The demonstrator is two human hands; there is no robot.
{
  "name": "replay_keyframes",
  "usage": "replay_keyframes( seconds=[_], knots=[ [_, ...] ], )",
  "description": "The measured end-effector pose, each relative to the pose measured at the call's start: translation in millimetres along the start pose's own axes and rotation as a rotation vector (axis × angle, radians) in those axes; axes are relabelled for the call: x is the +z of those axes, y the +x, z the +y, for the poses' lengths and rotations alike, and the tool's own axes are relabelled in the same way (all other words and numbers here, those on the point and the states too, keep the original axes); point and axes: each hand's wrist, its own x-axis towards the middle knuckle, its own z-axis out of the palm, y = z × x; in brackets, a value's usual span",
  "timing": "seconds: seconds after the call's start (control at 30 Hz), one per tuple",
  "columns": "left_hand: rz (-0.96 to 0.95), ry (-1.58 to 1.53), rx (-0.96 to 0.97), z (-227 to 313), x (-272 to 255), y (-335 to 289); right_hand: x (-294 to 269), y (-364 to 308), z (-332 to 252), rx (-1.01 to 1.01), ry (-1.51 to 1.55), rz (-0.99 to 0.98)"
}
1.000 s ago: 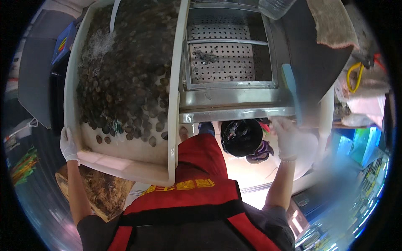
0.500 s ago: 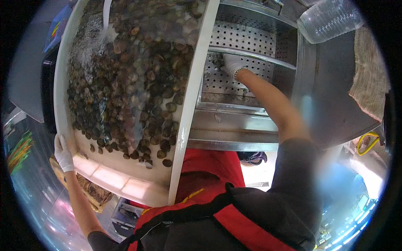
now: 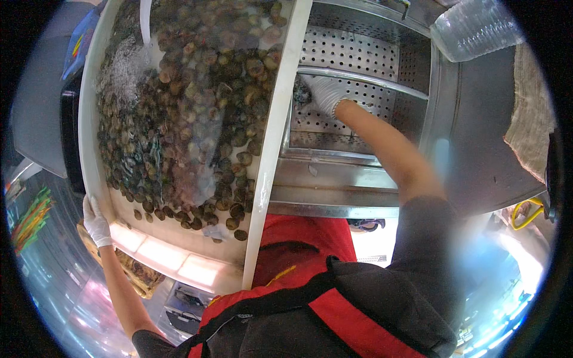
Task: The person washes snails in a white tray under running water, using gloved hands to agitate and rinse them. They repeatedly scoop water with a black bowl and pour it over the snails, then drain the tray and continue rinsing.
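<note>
My left hand (image 3: 96, 224), in a white glove, rests at the left edge of a white tub (image 3: 266, 155), its fingers stretched along the wall. Under water in the tub lie many dark, round shells (image 3: 185, 119) that look like sea snails. Inside a perforated metal basin (image 3: 352, 51) to the right is my gloved right hand (image 3: 327, 95), beneath a metal bar. It is beside or on a dark, wet, speckled clump (image 3: 302, 92), whose kind I cannot make out. That hand's fingertips are hidden near the tub's wall.
Water pours into the tub from a pale hose (image 3: 145, 21). A metal bar (image 3: 364, 81) crosses the basin. On the right counter are a clear plastic container (image 3: 474, 30) and a brown cloth (image 3: 530, 113). A black-edged bin (image 3: 71, 134) stands left of the tub.
My right hand has shifted slightly toward the tub and turned a little, and the dark clump beside it shows more. The left hand stays at the tub's edge. The view has moved slightly.
</note>
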Motion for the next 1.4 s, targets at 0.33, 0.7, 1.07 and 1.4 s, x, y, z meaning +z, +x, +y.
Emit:
replay_keyframes(
  seconds=[0.33, 0.7, 1.07, 1.4],
  knots=[
    [-0.021, 0.059, -0.012, 7.4, -0.5, -2.5, 1.7, -8.0, -29.1, 0.036, -0.130, 0.072],
    [-0.049, -0.001, -0.016, 12.1, -2.7, 0.1, 49.5, -4.8, -32.3, -0.004, 0.015, 0.297],
    [-0.046, -0.053, -0.007, 6.3, 0.7, -2.3, 39.6, 3.9, -50.1, 0.234, 0.104, 0.163],
    [-0.046, 0.042, 0.038, 19.4, -1.4, 1.9, -31.8, -72.9, -40.6, 0.370, 1.386, 0.031]
  ],
)
